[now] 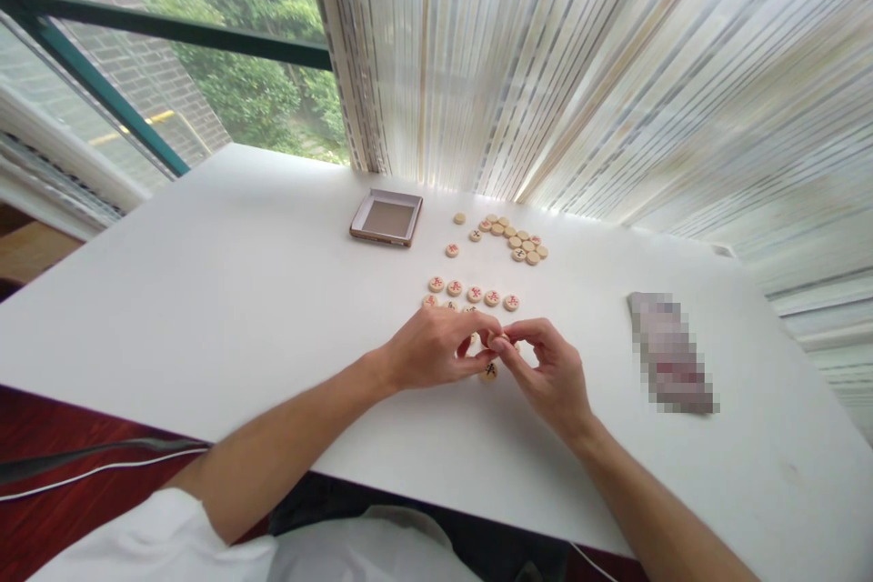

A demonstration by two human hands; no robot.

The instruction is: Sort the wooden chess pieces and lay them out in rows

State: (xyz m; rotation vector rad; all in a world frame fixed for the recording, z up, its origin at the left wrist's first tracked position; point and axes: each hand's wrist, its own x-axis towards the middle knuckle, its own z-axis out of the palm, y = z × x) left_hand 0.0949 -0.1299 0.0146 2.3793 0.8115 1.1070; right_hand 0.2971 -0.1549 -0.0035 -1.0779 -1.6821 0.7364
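Observation:
My left hand (436,347) and my right hand (549,373) meet over the white table (238,291), fingertips pinched together on a small round wooden chess piece (492,341) between them. Another disc (488,372) lies on the table just under the fingers. A row of discs with red characters (473,293) sits right behind my hands. Farther back lies a loose cluster of several discs (513,238).
A shallow square box (386,217) lies open at the back centre. A blurred flat rectangular item (670,352) rests to the right. Striped curtains hang behind the table, and a window is at the left. A white cable (95,470) runs below the near edge.

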